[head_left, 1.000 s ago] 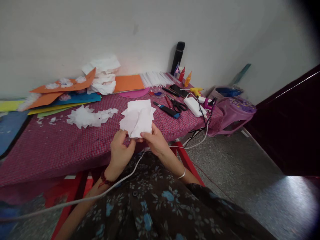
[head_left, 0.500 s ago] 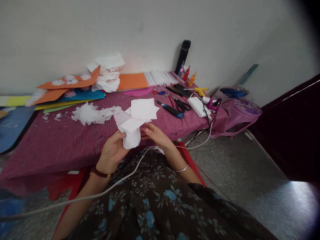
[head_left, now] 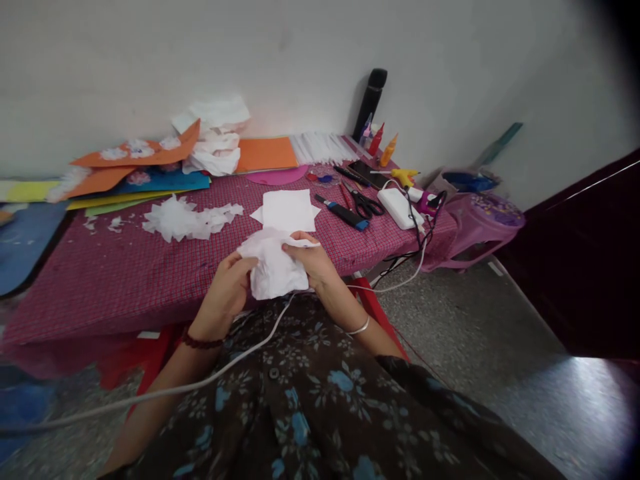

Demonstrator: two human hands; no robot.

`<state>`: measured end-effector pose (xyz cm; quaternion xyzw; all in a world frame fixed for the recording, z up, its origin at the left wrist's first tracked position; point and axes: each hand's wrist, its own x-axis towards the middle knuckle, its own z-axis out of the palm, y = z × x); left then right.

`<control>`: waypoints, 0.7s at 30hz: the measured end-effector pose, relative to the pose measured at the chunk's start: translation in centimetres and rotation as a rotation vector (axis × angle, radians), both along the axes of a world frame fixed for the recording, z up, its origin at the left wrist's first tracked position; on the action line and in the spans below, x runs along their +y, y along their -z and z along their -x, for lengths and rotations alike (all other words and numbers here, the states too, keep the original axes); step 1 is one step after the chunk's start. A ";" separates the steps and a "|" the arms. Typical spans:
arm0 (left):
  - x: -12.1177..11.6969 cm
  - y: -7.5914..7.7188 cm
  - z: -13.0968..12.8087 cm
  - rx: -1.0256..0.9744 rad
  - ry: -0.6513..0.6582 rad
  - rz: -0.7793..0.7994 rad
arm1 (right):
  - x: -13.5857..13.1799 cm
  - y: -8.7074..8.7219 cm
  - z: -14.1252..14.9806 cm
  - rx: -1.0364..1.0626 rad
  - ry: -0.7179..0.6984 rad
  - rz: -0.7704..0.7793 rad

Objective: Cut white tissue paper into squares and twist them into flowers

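A thin white tissue paper [head_left: 277, 270] is spread between my two hands, just over the table's front edge. My left hand [head_left: 227, 287] pinches its left side between thumb and fingers. On the right side, my right hand [head_left: 313, 260] grips it, thumb on top and fingers mostly behind. Beyond the hands lies a stack of white paper squares [head_left: 287, 209], with corners sticking out on both sides. To the left of the stack rests a pile of jagged white paper cutouts [head_left: 180, 220].
A box cutter [head_left: 345, 215], scissors [head_left: 367, 202] and a white power bank [head_left: 399, 207] lie at the right. Coloured sheets with paper flowers [head_left: 137, 157] are at the back left. A black bottle [head_left: 370, 103] stands against the wall. A white cable [head_left: 200, 381] crosses before my body.
The tissue paper, hanging from my left hand before, is now spread wider. My right hand has closed on its right side.
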<state>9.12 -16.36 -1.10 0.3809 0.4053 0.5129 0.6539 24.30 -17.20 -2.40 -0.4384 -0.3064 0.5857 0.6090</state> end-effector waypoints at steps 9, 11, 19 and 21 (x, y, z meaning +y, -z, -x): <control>0.5 0.1 -0.6 0.118 -0.112 -0.099 | -0.9 -0.2 0.6 0.050 -0.130 -0.024; 0.1 0.5 -0.2 0.208 -0.097 -0.188 | -1.1 -0.5 1.0 0.104 -0.138 -0.029; -0.3 0.7 0.3 0.205 -0.128 -0.220 | -1.3 -0.1 1.9 0.149 -0.094 -0.058; -0.3 0.4 0.2 0.113 -0.126 -0.153 | -1.4 -0.1 1.9 0.091 -0.063 -0.088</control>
